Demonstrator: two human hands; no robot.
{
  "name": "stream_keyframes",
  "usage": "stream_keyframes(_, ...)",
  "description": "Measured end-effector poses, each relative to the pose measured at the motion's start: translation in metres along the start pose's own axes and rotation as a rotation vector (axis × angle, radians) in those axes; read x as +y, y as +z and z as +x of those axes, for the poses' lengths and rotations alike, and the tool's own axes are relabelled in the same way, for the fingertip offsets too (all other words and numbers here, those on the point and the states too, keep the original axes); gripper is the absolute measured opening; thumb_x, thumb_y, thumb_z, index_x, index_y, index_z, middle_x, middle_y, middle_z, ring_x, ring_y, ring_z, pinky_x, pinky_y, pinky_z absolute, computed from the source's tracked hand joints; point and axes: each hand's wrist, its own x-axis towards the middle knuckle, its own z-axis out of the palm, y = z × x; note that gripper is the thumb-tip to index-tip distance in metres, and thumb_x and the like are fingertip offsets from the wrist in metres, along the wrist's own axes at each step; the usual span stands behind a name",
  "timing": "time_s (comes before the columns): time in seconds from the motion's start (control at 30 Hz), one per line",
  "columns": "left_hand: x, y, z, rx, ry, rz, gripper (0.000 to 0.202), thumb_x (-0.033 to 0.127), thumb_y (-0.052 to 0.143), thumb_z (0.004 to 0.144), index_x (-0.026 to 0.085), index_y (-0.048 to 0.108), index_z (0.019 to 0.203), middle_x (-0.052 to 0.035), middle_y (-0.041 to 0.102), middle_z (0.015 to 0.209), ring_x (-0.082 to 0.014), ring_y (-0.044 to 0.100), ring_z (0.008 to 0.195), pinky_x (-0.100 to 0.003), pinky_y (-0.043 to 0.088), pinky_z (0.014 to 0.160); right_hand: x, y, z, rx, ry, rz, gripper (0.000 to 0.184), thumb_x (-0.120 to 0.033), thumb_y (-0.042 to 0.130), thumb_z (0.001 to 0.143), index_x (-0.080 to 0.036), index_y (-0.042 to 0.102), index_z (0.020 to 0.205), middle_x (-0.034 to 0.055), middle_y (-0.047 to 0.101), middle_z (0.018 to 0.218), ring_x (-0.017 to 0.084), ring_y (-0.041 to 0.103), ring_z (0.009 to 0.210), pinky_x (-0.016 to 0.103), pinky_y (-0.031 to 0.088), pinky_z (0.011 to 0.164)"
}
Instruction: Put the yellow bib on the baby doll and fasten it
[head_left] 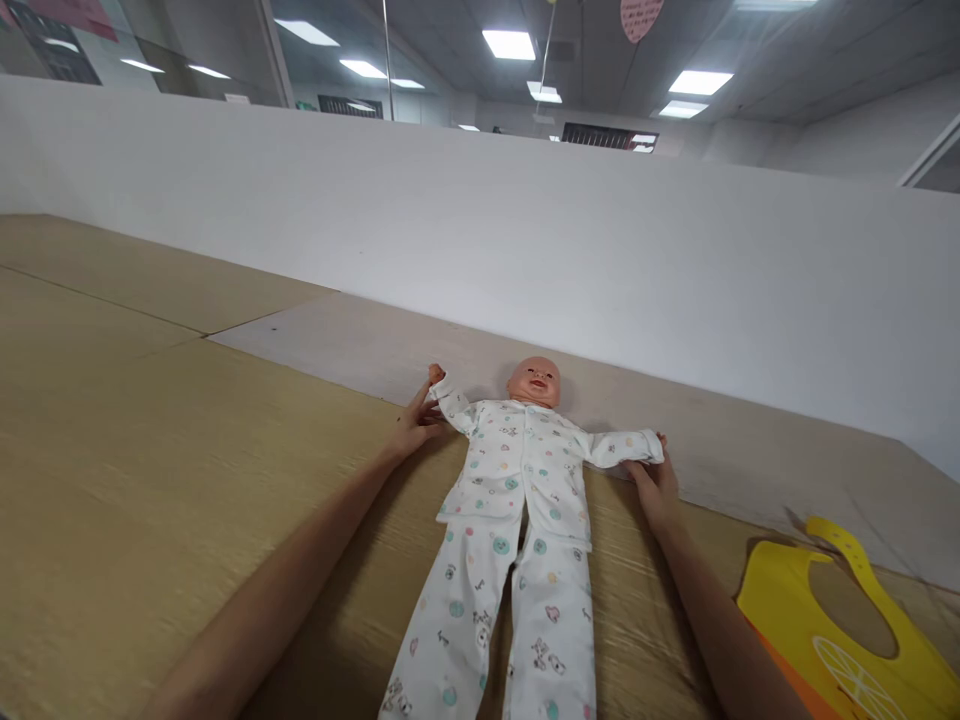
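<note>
A baby doll [517,470] lies on its back on the wooden table [150,460], dressed in white patterned pyjamas, arms spread out. My left hand [414,425] pinches the cuff of the doll's sleeve on the left side, by its small fist. My right hand [654,485] holds the end of the other sleeve on the right, fingers closed on the cloth. The doll's legs stretch toward me to the bottom edge of the view.
A yellow and orange silicone bib [847,630] lies on the table at the lower right. A white partition wall [525,230] runs along the table's far edge. A paler board [337,340] covers the far part of the table.
</note>
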Motion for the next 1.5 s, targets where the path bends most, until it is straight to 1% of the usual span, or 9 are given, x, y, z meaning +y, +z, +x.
stream_keyframes(0.17, 0.008, 0.003, -0.003, -0.078, 0.006, -0.034, 0.102, 0.013, 0.061, 0.057, 0.025, 0.014, 0.147, -0.006, 0.061, 0.117, -0.0172, 0.059, 0.09, -0.027, 0.047, 0.075, -0.005, 0.003, -0.003, -0.046, -0.01, 0.073, 0.086, -0.041, 0.062, 0.071, -0.021, 0.021, 0.144, 0.0091, 0.046, 0.133, 0.018, 0.055, 0.105, 0.031, 0.045, 0.092)
stream_keyframes(0.4, 0.01, 0.003, -0.005, -0.104, 0.027, -0.077, 0.097, 0.011, 0.063, 0.057, 0.024, 0.025, 0.144, -0.007, 0.06, 0.117, -0.0189, 0.059, 0.091, -0.029, 0.045, 0.077, -0.006, 0.004, -0.005, -0.033, 0.002, 0.076, 0.093, -0.043, 0.068, 0.066, -0.021, 0.025, 0.144, 0.0091, 0.047, 0.133, 0.023, 0.056, 0.104, 0.042, 0.043, 0.096)
stream_keyframes(0.57, 0.014, 0.001, -0.006, -0.02, -0.038, -0.165, 0.093, 0.011, 0.067, 0.055, 0.024, 0.033, 0.14, -0.0054, 0.062, 0.111, -0.0201, 0.059, 0.089, -0.032, 0.046, 0.078, -0.004, 0.003, -0.003, 0.035, 0.035, 0.123, 0.09, -0.045, 0.069, 0.063, -0.019, 0.03, 0.14, 0.0097, 0.05, 0.129, 0.02, 0.055, 0.102, 0.036, 0.046, 0.093)
stream_keyframes(0.73, 0.015, 0.0, -0.005, 0.148, -0.079, -0.281, 0.054, 0.016, 0.065, 0.055, 0.019, 0.057, 0.108, -0.0014, 0.063, 0.094, -0.0176, 0.058, 0.086, -0.028, 0.046, 0.076, -0.01, 0.0, -0.003, 0.126, 0.078, 0.124, 0.067, -0.048, 0.065, 0.064, -0.017, 0.048, 0.12, 0.008, 0.055, 0.116, 0.02, 0.054, 0.101, 0.029, 0.049, 0.08)
stream_keyframes(0.83, 0.015, -0.001, -0.003, 0.272, -0.107, -0.336, 0.038, 0.019, 0.064, 0.053, 0.019, 0.056, 0.09, 0.0014, 0.058, 0.082, -0.0148, 0.056, 0.075, -0.025, 0.045, 0.066, -0.016, -0.002, -0.005, 0.183, 0.113, 0.083, 0.056, -0.05, 0.063, 0.066, -0.017, 0.052, 0.11, 0.0073, 0.057, 0.108, 0.019, 0.055, 0.093, 0.027, 0.048, 0.073)
stream_keyframes(0.93, 0.015, 0.0, 0.0, 0.35, -0.09, -0.379, 0.028, 0.024, 0.067, 0.053, 0.018, 0.049, 0.073, 0.0032, 0.052, 0.073, -0.0114, 0.051, 0.066, -0.022, 0.041, 0.059, -0.02, -0.002, -0.005, 0.271, 0.135, 0.008, 0.051, -0.048, 0.063, 0.066, -0.015, 0.055, 0.104, 0.0081, 0.059, 0.103, 0.019, 0.054, 0.092, 0.029, 0.045, 0.077)
stream_keyframes(1.1, 0.012, 0.001, 0.001, 0.417, -0.084, -0.341, 0.034, 0.045, 0.066, 0.064, 0.018, 0.045, 0.066, 0.0044, 0.042, 0.064, -0.0089, 0.042, 0.057, -0.02, 0.036, 0.052, -0.017, -0.003, -0.005, 0.351, 0.148, -0.101, 0.05, -0.045, 0.062, 0.066, -0.013, 0.057, 0.104, 0.011, 0.06, 0.103, 0.02, 0.054, 0.091, 0.031, 0.04, 0.082)
stream_keyframes(1.23, 0.007, -0.002, 0.003, 0.417, -0.063, -0.289, 0.044, 0.044, 0.071, 0.06, 0.019, 0.035, 0.057, 0.0056, 0.034, 0.059, -0.0075, 0.035, 0.053, -0.02, 0.03, 0.049, -0.011, -0.005, -0.004, 0.344, 0.146, -0.162, 0.052, -0.045, 0.058, 0.066, -0.012, 0.058, 0.106, 0.0113, 0.061, 0.102, 0.02, 0.054, 0.089, 0.03, 0.041, 0.079)
stream_keyframes(1.5, -0.007, -0.012, 0.009, 0.503, -0.072, -0.106, 0.036, 0.046, 0.068, 0.059, 0.019, 0.043, 0.06, 0.0016, 0.045, 0.063, -0.0128, 0.045, 0.061, -0.025, 0.036, 0.056, -0.004, -0.011, 0.0, 0.314, 0.123, -0.267, 0.05, -0.042, 0.044, 0.072, -0.01, 0.06, 0.107, 0.0123, 0.062, 0.103, 0.021, 0.053, 0.091, 0.03, 0.039, 0.081)
